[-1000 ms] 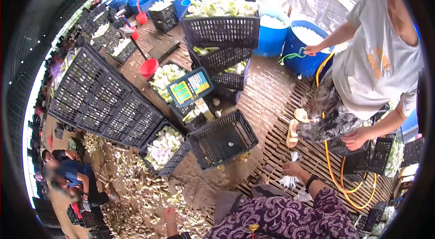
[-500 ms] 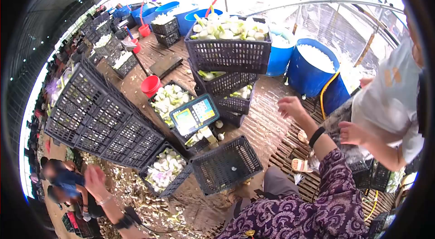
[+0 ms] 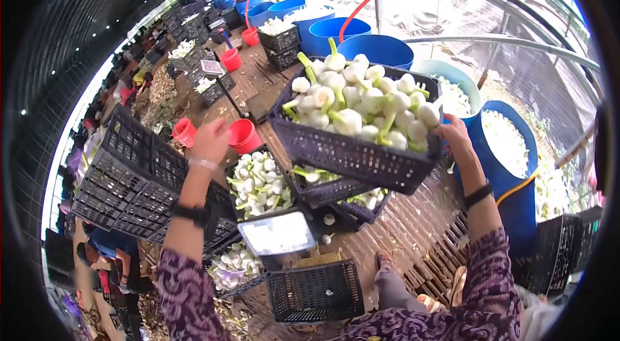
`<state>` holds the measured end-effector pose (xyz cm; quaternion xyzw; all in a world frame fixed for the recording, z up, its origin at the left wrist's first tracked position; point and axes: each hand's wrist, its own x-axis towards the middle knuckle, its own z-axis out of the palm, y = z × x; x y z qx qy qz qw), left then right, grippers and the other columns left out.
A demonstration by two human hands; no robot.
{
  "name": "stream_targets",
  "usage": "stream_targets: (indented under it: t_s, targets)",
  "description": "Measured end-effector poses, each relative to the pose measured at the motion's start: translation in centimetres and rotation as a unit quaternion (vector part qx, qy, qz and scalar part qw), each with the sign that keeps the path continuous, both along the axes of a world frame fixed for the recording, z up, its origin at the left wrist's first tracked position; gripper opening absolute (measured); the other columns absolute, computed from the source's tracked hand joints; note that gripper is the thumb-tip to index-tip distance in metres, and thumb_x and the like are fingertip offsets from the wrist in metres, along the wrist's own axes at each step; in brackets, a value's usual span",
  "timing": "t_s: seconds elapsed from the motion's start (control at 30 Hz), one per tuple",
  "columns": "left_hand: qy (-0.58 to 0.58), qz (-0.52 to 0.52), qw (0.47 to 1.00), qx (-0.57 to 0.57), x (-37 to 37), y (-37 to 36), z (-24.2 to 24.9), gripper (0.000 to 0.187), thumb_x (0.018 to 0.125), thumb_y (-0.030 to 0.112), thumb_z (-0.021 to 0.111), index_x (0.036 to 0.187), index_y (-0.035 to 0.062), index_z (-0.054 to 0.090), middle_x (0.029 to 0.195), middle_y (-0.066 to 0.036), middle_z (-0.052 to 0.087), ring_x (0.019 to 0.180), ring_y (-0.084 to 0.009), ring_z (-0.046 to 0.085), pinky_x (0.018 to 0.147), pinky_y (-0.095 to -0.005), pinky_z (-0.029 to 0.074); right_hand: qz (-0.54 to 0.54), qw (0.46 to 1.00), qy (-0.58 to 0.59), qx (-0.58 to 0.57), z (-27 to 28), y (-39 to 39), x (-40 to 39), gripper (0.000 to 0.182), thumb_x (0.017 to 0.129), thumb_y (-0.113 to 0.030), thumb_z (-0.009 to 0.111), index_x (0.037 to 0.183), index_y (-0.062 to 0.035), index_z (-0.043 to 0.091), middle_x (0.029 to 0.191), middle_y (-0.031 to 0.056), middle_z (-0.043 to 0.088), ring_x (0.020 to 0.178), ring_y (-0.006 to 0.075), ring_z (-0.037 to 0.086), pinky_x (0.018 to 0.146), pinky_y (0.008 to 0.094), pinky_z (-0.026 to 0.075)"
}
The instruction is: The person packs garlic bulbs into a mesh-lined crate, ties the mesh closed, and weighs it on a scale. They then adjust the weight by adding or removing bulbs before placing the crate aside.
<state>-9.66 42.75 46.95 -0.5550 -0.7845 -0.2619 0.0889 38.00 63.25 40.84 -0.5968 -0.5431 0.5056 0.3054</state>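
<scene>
The right hand [image 3: 454, 131] is closed over the far right rim of the top crate [image 3: 352, 154], a dark slatted plastic crate heaped with trimmed white bulbs [image 3: 361, 102] with short green stalks, apparently fennel. The left hand [image 3: 211, 139] is raised toward the crate's left side with fingers loosely spread; it holds nothing and is clear of the rim. The top crate sits tilted on a stack of similar crates [image 3: 336, 196], also holding bulbs, near the middle of the wet floor. Judged from this position, the grip is half made: one side is secured, the other not yet taken, and the crate remains resting on the stack. Below the stack stands a weighing scale [image 3: 276, 233] with its display washed out by glare; no figures can be read. An almost empty crate [image 3: 316, 290] lies on the floor in front of it, and another crate of bulbs [image 3: 259, 183] stands to the left. Blue barrels [image 3: 516, 166] stand behind and to the right, one filled with white produce. Red buckets [image 3: 244, 135] stand on the floor beyond the left hand. No brands, labels or legible writing are visible anywhere.
</scene>
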Motion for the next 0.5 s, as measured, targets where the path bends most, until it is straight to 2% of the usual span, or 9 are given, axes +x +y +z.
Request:
stream_targets:
  t_s: [0.03,0.1,0.13,0.23,0.27,0.33,0.4,0.47,0.5]
  targets:
    - [-0.004,0.015,1.0,-0.027,-0.8,3.9,-1.1,0.035,0.07,0.023,0.058,0.099,0.0034,0.061,0.09,-0.016,0.063,0.084,-0.0283,0.061,0.074,-0.0363,0.048,-0.038,0.998,-0.042,0.032,-0.3,0.5,0.0,0.057,0.061,-0.012,0.063,0.115,0.0018,0.05,0.094,0.0134,0.057,0.078,0.0198,0.056,0.049,0.0342,0.045]
    - [-0.023,0.029,0.99,-0.136,-0.1,10.7,-1.2,0.047,0.064,0.025,0.062,0.105,0.0023,0.059,0.093,-0.017,0.063,0.087,-0.0283,0.061,0.076,-0.0352,0.048,-0.009,0.999,0.04,0.012,-2.8,2.9,0.4,0.061,0.057,-0.006,0.062,0.116,0.0027,0.048,0.077,0.0095,0.06,0.061,0.0173,0.057,0.048,0.0295,0.044]
    - [-0.022,0.03,0.991,-0.13,0.5,13.2,-1.6,0.047,0.064,0.025,0.062,0.105,0.0023,0.059,0.093,-0.017,0.063,0.087,-0.0283,0.061,0.076,-0.0352,0.048,-0.003,0.998,0.065,0.011,-4.4,4.1,0.6,0.058,0.058,-0.003,0.061,0.114,0.0021,0.049,0.073,0.0081,0.06,0.055,0.0157,0.056,0.048,0.0284,0.044]
    - [-0.128,0.029,0.968,-0.215,0.5,20.0,-4.8,0.065,0.056,0.026,0.067,0.114,-0.001,0.054,0.097,-0.018,0.063,0.088,-0.0269,0.061,0.077,-0.0331,0.048,0.0,0.986,0.164,0.02,-4.3,3.4,0.2,0.055,0.058,-0.001,0.063,0.111,0.0031,0.049,0.089,0.0095,0.059,0.074,0.0157,0.058,0.06,0.0279,0.048]
    - [-0.117,0.017,0.97,-0.214,2.4,20.5,-3.9,0.061,0.055,0.024,0.07,0.11,0.0,0.057,0.098,-0.017,0.063,0.089,-0.025,0.061,0.078,-0.0321,0.047,0.02,0.984,0.175,0.02,-3.9,3.1,0.2,0.057,0.058,0.0,0.064,0.112,0.0043,0.047,0.096,0.0107,0.058,0.08,0.0173,0.058,0.066,0.0282,0.049]
    - [-0.176,-0.014,0.96,-0.217,-0.9,22.8,-8.3,0.049,0.054,0.016,0.072,0.099,0.0008,0.062,0.091,-0.014,0.065,0.084,-0.022,0.061,0.075,-0.0325,0.048,0.032,0.975,0.216,0.027,-4.0,2.5,0.0,0.064,0.057,0.001,0.065,0.117,0.0035,0.044,0.103,0.0121,0.056,0.094,0.0202,0.055,0.074,0.0295,0.048]
    - [-0.224,-0.02,0.946,-0.234,-3.2,23.5,-9.4,0.035,0.053,0.007,0.072,0.086,0.0022,0.065,0.083,-0.01,0.066,0.077,-0.019,0.061,0.07,-0.0322,0.048,0.003,0.993,0.108,0.053,-2.7,1.8,-0.6,0.071,0.05,0.0,0.064,0.118,0.0027,0.045,0.104,0.0095,0.056,0.095,0.0182,0.054,0.083,0.0287,0.044]
    - [-0.154,0.078,0.965,-0.198,0.5,22.9,-7.5,0.027,0.052,0.005,0.074,0.078,0.0042,0.067,0.073,-0.008,0.065,0.065,-0.0161,0.059,0.062,-0.0319,0.047,-0.011,0.988,0.132,0.075,-3.9,2.1,-0.7,0.072,0.048,0.0,0.064,0.117,0.0028,0.045,0.103,0.0096,0.056,0.094,0.0193,0.053,0.084,0.0288,0.043]
    - [-0.13,0.069,0.973,-0.178,0.1,22.6,-8.2,0.025,0.052,0.004,0.074,0.077,0.0035,0.067,0.071,-0.008,0.065,0.064,-0.0164,0.059,0.061,-0.0328,0.047,-0.019,0.986,0.145,0.076,-3.6,2.0,-0.6,0.07,0.046,0.002,0.062,0.114,0.0025,0.048,0.1,0.0082,0.057,0.092,0.0191,0.054,0.083,0.0281,0.043]
